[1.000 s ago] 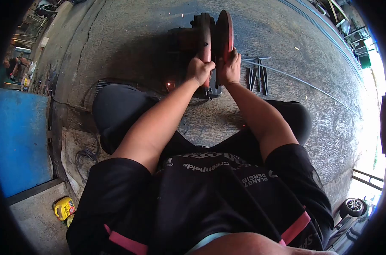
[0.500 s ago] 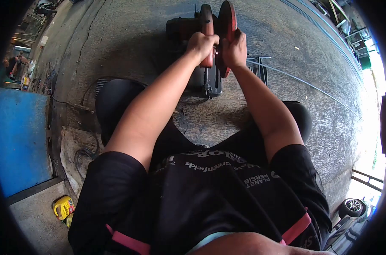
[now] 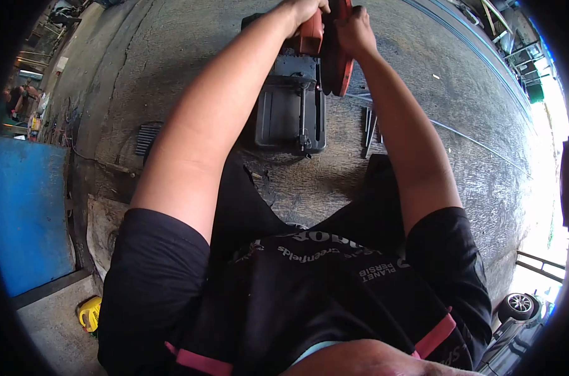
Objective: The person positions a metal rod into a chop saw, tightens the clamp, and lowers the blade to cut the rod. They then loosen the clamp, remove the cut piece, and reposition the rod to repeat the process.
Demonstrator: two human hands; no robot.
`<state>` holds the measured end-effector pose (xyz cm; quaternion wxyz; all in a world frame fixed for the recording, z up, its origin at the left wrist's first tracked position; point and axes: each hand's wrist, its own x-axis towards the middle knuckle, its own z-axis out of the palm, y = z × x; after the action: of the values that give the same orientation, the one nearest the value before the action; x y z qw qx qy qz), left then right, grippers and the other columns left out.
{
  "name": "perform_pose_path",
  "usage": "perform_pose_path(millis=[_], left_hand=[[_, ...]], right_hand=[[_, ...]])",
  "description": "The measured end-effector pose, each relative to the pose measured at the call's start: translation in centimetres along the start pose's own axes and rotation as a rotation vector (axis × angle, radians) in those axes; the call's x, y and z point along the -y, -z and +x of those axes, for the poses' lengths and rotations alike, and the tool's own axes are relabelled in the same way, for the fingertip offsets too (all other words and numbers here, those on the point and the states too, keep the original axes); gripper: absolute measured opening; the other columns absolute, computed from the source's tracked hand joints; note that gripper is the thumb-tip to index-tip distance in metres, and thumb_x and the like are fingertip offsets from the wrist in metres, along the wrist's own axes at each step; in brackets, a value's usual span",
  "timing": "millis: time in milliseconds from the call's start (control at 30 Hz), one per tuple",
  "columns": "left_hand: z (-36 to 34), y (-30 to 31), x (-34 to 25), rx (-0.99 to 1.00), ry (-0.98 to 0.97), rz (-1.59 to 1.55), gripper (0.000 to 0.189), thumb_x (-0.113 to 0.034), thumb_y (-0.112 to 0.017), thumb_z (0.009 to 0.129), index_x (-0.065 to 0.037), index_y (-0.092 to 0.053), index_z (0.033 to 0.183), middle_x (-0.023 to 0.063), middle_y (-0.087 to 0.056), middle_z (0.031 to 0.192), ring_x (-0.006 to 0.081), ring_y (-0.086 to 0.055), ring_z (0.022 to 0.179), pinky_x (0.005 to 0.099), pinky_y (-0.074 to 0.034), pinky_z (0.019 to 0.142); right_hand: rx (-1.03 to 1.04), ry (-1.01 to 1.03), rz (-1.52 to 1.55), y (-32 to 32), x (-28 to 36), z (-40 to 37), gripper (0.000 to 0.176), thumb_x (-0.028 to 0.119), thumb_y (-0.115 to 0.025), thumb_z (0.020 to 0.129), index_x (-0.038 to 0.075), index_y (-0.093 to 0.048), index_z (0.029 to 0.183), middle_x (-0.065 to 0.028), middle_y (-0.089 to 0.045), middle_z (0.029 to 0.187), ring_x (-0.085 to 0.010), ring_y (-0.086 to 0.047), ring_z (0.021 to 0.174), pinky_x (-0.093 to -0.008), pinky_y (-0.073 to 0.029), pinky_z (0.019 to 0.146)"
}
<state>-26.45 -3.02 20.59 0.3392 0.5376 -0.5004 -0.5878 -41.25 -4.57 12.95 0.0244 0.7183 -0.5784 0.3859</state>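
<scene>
At the top of the head view, my left hand [image 3: 306, 9] has its fingers wrapped over the orange guard [image 3: 311, 34] of a cut-off saw. My right hand [image 3: 358, 32] is against the red disc [image 3: 342, 62] beside that guard; its fingertips are partly hidden, so its grip is unclear. Under the guard is the saw's black base [image 3: 281, 116], with a metal clamp screw [image 3: 303, 113] along its right part.
Thin metal rods [image 3: 370, 131] lie right of the base, and a long rod [image 3: 479, 146] runs farther right. A blue panel [image 3: 30, 213] and a yellow container [image 3: 90, 313] are at the left. A car wheel [image 3: 520, 304] shows lower right.
Both hands have moved up and away from my body with the guard and disc. More of the saw's black base now shows, and my knees have shifted.
</scene>
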Motion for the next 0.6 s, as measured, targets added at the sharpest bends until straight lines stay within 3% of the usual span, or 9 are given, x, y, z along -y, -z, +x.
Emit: perform_pose_path(millis=[167,300,333,400,467,600], left_hand=[[3.0,1.3,-2.5,0.002,0.115,0.185,0.026,-0.033,-0.055,0.069,-0.007,-0.054,0.073,0.0122,-0.055,0.065,0.0254,-0.052,0.058,0.0411,-0.038,0.057],[4.3,1.5,-3.9,-0.042,0.122,0.148,0.027,-0.033,-0.055,0.070,-0.007,-0.056,0.070,0.0124,-0.056,0.064,0.0263,-0.051,0.057,0.0414,-0.038,0.058],[4.6,1.6,-4.2,-0.039,0.122,0.149,0.027,-0.033,-0.055,0.070,-0.007,-0.056,0.070,0.0124,-0.056,0.064,0.0263,-0.051,0.057,0.0414,-0.038,0.058],[5.3,2.0,-4.5,-0.012,0.119,0.172,0.027,-0.033,-0.056,0.069,-0.006,-0.056,0.068,0.0128,-0.055,0.062,0.0265,-0.051,0.058,0.0414,-0.037,0.058],[5.4,2.0,-4.1,-0.011,0.096,0.179,0.029,-0.034,-0.056,0.069,-0.005,-0.056,0.068,0.0130,-0.055,0.062,0.0269,-0.051,0.058,0.0419,-0.037,0.058],[2.6,0.9,-2.7,-0.032,0.093,0.099,0.028,-0.032,-0.055,0.071,-0.004,-0.055,0.071,0.0137,-0.054,0.061,0.0267,-0.052,0.054,0.0414,-0.041,0.055]], right_hand=[[0.139,0.144,-0.125,1.0,0.4,3.3,0.036,0.002,-0.048,0.079,0.006,-0.034,0.111,-0.0316,-0.049,0.092,-0.0482,-0.053,0.086,-0.0516,-0.046,0.072],[0.111,0.137,-0.050,-1.3,-1.8,6.1,0.034,0.003,-0.048,0.079,0.007,-0.035,0.110,-0.0318,-0.049,0.092,-0.0483,-0.054,0.085,-0.0518,-0.046,0.072],[0.148,0.167,-0.153,-2.2,-2.6,7.0,0.032,0.003,-0.048,0.080,0.007,-0.036,0.109,-0.0321,-0.049,0.092,-0.0487,-0.054,0.085,-0.0523,-0.046,0.072],[0.187,0.197,-0.257,-1.8,-2.1,6.9,0.030,0.004,-0.047,0.081,0.007,-0.036,0.108,-0.0323,-0.049,0.092,-0.0491,-0.054,0.086,-0.0528,-0.045,0.073],[0.088,0.102,-0.048,-0.6,-0.9,6.0,0.025,0.006,-0.046,0.082,0.007,-0.038,0.106,-0.0319,-0.049,0.091,-0.0480,-0.054,0.084,-0.0527,-0.046,0.073],[0.140,0.038,-0.084,1.7,1.5,3.5,0.027,0.008,-0.044,0.083,0.008,-0.040,0.110,-0.0309,-0.050,0.095,-0.0462,-0.054,0.088,-0.0507,-0.047,0.075]])
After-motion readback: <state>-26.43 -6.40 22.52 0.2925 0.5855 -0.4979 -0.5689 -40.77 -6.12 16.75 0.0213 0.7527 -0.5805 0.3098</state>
